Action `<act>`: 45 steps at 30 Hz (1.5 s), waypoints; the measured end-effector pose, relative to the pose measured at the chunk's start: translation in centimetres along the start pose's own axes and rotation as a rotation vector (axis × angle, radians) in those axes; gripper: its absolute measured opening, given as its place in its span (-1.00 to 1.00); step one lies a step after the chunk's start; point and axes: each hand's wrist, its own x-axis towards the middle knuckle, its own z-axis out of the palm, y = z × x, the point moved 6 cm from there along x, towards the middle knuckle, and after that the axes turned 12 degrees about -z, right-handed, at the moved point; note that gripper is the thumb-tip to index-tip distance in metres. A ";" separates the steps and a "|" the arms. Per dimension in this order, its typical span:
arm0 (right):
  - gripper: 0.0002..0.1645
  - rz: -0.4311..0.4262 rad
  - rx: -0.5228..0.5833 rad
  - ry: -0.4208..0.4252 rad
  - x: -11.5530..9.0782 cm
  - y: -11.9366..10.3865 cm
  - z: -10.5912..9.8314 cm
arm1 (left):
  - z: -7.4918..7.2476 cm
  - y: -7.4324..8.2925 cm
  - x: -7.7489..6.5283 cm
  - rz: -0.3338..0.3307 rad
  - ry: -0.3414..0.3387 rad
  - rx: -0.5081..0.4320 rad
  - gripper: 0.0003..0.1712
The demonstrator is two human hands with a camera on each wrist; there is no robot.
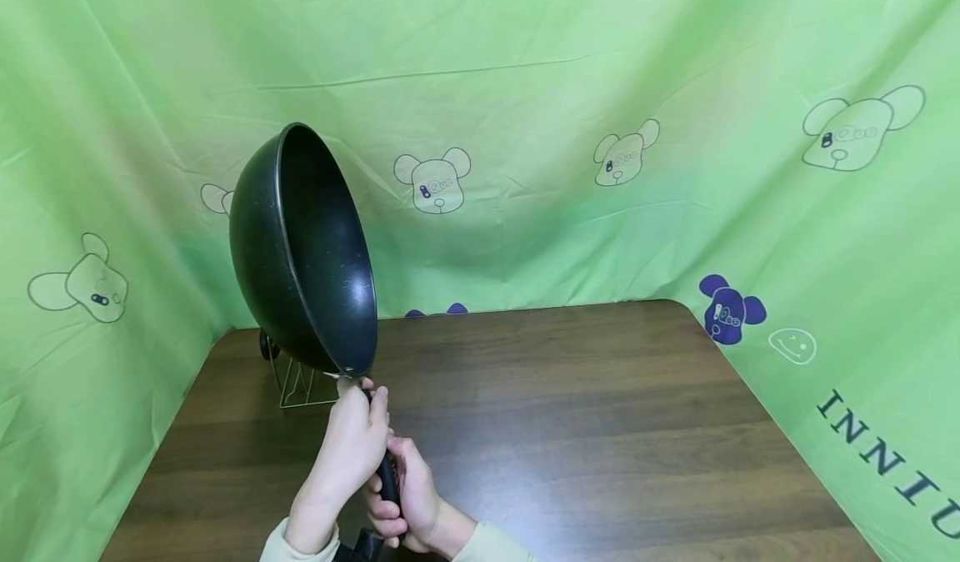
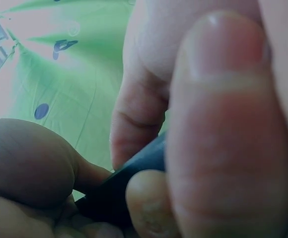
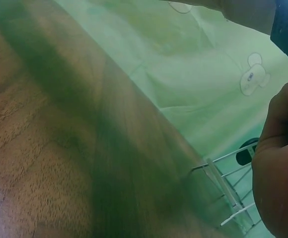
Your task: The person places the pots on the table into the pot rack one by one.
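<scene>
A deep black wok (image 1: 255,245) is held up on edge over the left side of the table, its hollow facing right. Its long black handle (image 1: 390,479) points down toward me. My left hand (image 1: 356,433) grips the handle close to the wok's rim, thumb lying along the top. Lower down, my right hand (image 1: 412,495) wraps its fingers around the handle's end. In the left wrist view the dark handle (image 2: 119,193) shows among blurred fingers. The right wrist view catches part of my right hand (image 3: 278,173) at its edge.
Behind the wok a wire rack (image 1: 300,383) stands on the brown wooden table (image 1: 570,429), partly hidden. A black round piece (image 3: 246,151) sits by the rack. Green cloth (image 1: 525,70) printed with bear heads hangs around the table's back and sides.
</scene>
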 end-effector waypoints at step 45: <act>-0.48 0.013 -0.010 -0.055 0.3 0.3 0.9 | -1.3 0.5 -0.6 0.069 0.071 0.135 -0.85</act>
